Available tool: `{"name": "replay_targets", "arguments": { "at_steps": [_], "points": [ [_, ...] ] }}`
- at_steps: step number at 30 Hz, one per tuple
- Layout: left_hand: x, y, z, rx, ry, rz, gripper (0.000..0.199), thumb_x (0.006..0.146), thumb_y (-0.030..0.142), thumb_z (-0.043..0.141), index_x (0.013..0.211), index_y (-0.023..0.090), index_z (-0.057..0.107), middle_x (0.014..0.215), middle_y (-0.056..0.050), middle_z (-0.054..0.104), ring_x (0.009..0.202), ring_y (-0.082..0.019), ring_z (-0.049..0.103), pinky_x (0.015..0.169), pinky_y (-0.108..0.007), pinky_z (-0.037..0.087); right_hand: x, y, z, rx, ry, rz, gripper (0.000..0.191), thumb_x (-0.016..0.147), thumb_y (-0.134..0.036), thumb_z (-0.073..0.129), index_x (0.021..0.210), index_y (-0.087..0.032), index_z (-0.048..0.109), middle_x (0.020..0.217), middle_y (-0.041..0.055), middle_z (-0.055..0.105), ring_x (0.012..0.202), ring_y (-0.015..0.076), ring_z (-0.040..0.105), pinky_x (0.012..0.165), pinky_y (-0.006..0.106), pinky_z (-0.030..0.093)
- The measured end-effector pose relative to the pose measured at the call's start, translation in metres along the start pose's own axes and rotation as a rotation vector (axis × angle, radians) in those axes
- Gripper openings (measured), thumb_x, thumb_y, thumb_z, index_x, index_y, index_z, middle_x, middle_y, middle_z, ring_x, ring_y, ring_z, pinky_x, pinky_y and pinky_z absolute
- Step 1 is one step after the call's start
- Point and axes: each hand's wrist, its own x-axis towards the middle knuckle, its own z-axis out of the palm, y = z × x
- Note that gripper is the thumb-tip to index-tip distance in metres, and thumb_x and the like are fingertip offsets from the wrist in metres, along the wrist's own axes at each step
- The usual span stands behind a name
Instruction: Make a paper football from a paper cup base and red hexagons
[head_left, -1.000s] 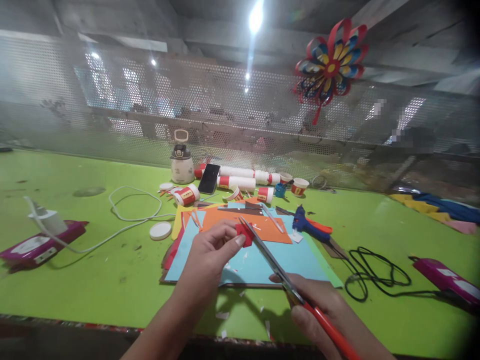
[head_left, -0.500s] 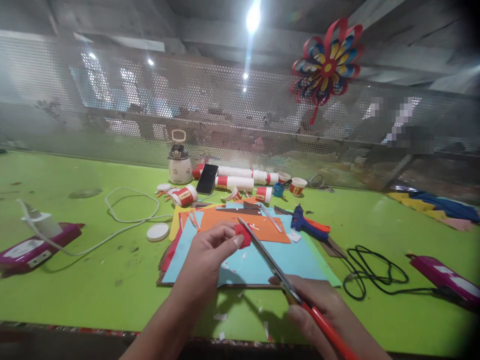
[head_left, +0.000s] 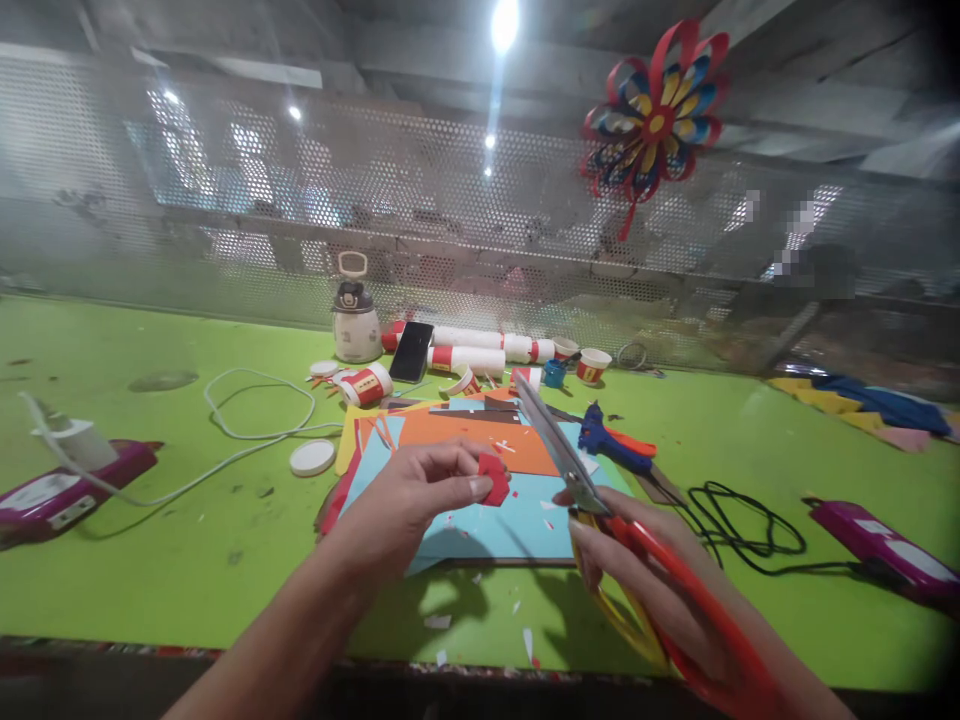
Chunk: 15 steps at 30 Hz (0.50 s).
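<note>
Between thumb and fingers, my left hand (head_left: 424, 490) pinches a small red paper piece (head_left: 493, 480) above light blue paper (head_left: 480, 540). My right hand (head_left: 652, 560) grips scissors (head_left: 574, 475) with red and yellow handles. The scissor blades point up and away, a little to the right of the red piece and apart from it. Orange paper (head_left: 457, 432) lies on the blue sheet beyond my hands, with small paper scraps scattered about.
A blue glue gun (head_left: 615, 445) with a black cord lies at the right. Paper cups (head_left: 367, 384), a phone (head_left: 412, 352) and a bottle (head_left: 357, 325) stand or lie behind the papers. Power strips (head_left: 67, 490) sit at both sides; a white lid (head_left: 312, 458) lies left.
The scissors have moved right, away from the red paper, and their handles have spread. My left hand has shifted slightly right with the red piece.
</note>
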Motion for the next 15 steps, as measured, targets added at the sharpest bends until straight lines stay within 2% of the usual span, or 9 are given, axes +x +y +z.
{"name": "replay_targets", "arguments": {
  "at_steps": [2,3,6,10,15],
  "points": [
    [0.000,0.004,0.002,0.055,-0.049,-0.021,0.015,0.075,0.021,0.070,0.061,0.017,0.066,0.089,-0.004,0.062,0.089,-0.019,0.056,0.083,-0.030,0.039,0.008,-0.001,-0.003,0.080,-0.032,-0.041,0.019,0.091,-0.038,0.055,0.091,-0.020,0.061,0.074,0.0019,0.062,0.069,0.0176,0.059,0.063,0.027,0.048],
    [0.000,0.006,0.003,0.081,-0.066,-0.032,0.014,0.073,0.021,0.071,0.061,0.017,0.067,0.089,-0.005,0.062,0.091,-0.020,0.056,0.083,-0.030,0.040,0.012,-0.001,-0.004,0.143,-0.049,-0.059,0.018,0.091,-0.036,0.056,0.097,-0.020,0.060,0.080,0.0027,0.063,0.075,0.0181,0.060,0.067,0.028,0.049],
    [0.002,0.011,0.007,0.135,-0.131,-0.083,0.011,0.072,0.021,0.071,0.061,0.017,0.069,0.088,-0.006,0.062,0.090,-0.021,0.057,0.084,-0.032,0.041,0.022,-0.005,0.000,0.332,-0.098,-0.083,0.029,0.091,-0.031,0.058,0.118,-0.020,0.055,0.090,0.0036,0.063,0.082,0.0182,0.062,0.074,0.031,0.051],
    [0.005,0.018,0.010,0.168,-0.239,-0.132,0.010,0.073,0.021,0.069,0.063,0.018,0.069,0.082,-0.005,0.064,0.082,-0.020,0.059,0.082,-0.034,0.043,0.032,-0.010,0.009,0.376,-0.098,-0.133,0.031,0.083,-0.030,0.069,0.111,-0.022,0.060,0.093,0.0028,0.062,0.085,0.0188,0.061,0.074,0.031,0.051],
    [0.008,0.023,0.011,0.240,-0.233,-0.140,0.013,0.070,0.024,0.071,0.059,0.019,0.066,0.073,-0.004,0.065,0.076,-0.021,0.060,0.077,-0.034,0.044,0.039,-0.011,0.011,0.330,-0.103,-0.174,0.031,0.083,-0.026,0.069,0.113,-0.024,0.060,0.103,0.0044,0.063,0.097,0.0216,0.060,0.083,0.035,0.049]
  ]
}}
